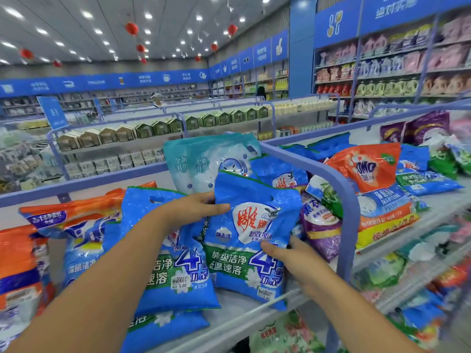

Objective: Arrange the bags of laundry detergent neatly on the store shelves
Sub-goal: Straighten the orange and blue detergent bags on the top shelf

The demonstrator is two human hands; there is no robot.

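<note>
Head view, blue detergent bag (251, 225) pinched between both hands' fingers (216, 208)

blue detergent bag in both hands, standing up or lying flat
Standing, tilted: the blue plastic detergent bag has its bottom edge on the grey shelf, gripped by the left hand and right hand.

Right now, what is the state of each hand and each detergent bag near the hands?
Left hand: grips the top left edge of the held bag.
Right hand: holds its right side.
Blue plastic detergent bag with red logo: held upright on the grey shelf.
Second matching blue bag: leaning, left of it.
Pale teal bag: upright behind.
Orange OMO bag: lying tilted, right section.
</note>
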